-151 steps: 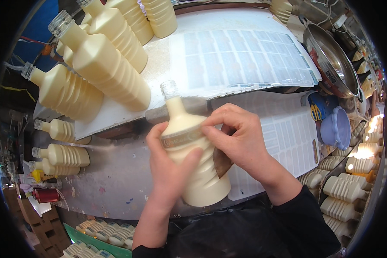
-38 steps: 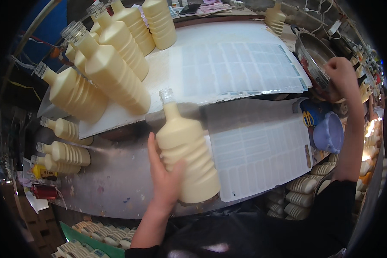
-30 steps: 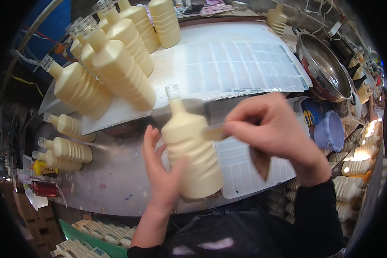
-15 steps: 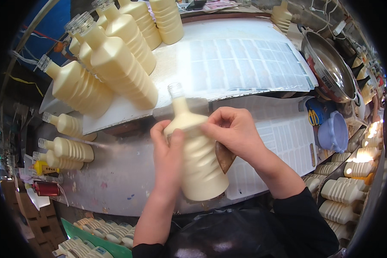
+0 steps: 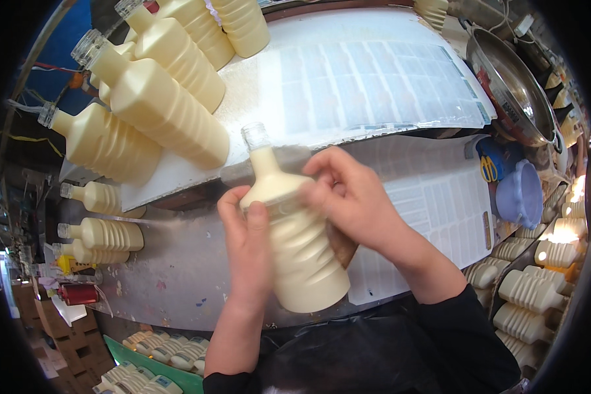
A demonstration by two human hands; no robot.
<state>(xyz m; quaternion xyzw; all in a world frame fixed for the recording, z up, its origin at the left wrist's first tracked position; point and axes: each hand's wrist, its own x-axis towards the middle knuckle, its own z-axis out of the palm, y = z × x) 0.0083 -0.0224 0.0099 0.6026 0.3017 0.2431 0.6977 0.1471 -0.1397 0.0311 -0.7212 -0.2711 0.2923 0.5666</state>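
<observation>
Near the front edge of the surface (image 5: 171, 276), the left hand (image 5: 245, 240) clasps a cream bottle (image 5: 302, 262); the right hand (image 5: 356, 199) blurs at its right shoulder, grip unclear. Beyond, a pale sheet (image 5: 433, 223) nears the right edge.

Label strip (image 5: 282, 207) on bottle (image 5: 306, 266) blurred; lettering (image 5: 509, 117) on pan (image 5: 515, 85) illegible

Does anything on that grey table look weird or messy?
A bit: the table has small blue and reddish flecks on it, left of the held bottle. They look odd against the plain grey, but I can't tell what they are. Nothing looks spilled.
</observation>
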